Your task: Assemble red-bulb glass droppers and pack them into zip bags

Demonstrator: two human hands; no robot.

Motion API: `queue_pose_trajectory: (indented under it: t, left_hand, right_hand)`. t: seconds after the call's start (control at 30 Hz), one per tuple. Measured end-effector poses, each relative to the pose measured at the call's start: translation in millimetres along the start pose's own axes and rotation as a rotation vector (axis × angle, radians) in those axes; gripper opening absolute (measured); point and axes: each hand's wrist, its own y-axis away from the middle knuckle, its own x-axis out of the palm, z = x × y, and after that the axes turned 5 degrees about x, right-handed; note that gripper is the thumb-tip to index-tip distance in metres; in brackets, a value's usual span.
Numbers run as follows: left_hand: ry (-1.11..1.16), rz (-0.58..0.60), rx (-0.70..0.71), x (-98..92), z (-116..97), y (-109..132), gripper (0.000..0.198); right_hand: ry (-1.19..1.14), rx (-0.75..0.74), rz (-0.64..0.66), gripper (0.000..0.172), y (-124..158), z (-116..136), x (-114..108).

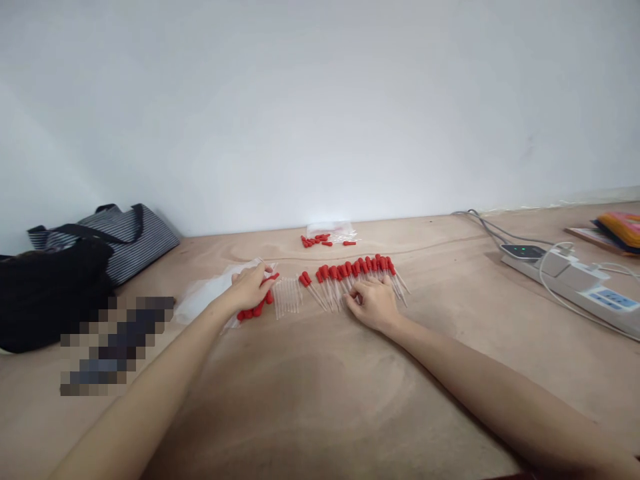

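Red bulbs point(257, 311) lie in or on a clear bag point(200, 295) at my left, I cannot tell which, and my left hand point(247, 285) is over them. One bulb point(273, 277) shows right at those bent fingers; whether they pinch it or only touch it, I cannot tell. Just right of the pile, bare tubes point(287, 297) lie side by side on the surface point(320, 400); then come the droppers point(355, 269), red ends pointing away from me. My right hand point(375, 303) rests over their thin tips, fingers curled, with nothing I can make out in their grip.

To do this well, I'd judge, take one bulb at a time by its narrow part, pinching lightly: if it is soft, a hard squeeze could fold it. I'd lift straight up, so the bag doesn't drag and scatter the others. The right hand should press lightly, since leaning could roll the droppers askew. Tubes this slim call for a straight, gentle hold.
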Motion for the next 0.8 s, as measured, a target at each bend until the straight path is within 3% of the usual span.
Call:
queue_pose_trajectory:
  t: [0.13,0.23,0.33,0.53,0.67,0.8]
  left_hand:
    - [-0.035,0.019,0.199,7.8,-6,41,0.020]
    - [-0.024,0.026,0.197,14.2,-4,62,0.016]
    - [-0.011,0.029,0.153,16.9,-1,64,0.018]
    - [-0.077,-0.190,0.282,23.3,-11,25,0.032]
    - [-0.218,-0.150,0.283,28.4,-25,-10,0.032]
    - [-0.223,-0.138,0.246,36.1,-30,-29,0.034]
  right_hand:
    - [-0.007,-0.025,0.006,0.023,1,0,2]
    - [-0.009,-0.031,0.014,0.023,2,0,2]
    - [-0.007,-0.035,0.027,0.022,2,1,1]
    - [-0.010,-0.037,0.046,0.023,1,2,0]
    - [-0.020,-0.038,0.047,0.022,2,2,1]
    - [-0.031,-0.045,0.051,0.020,2,2,1]
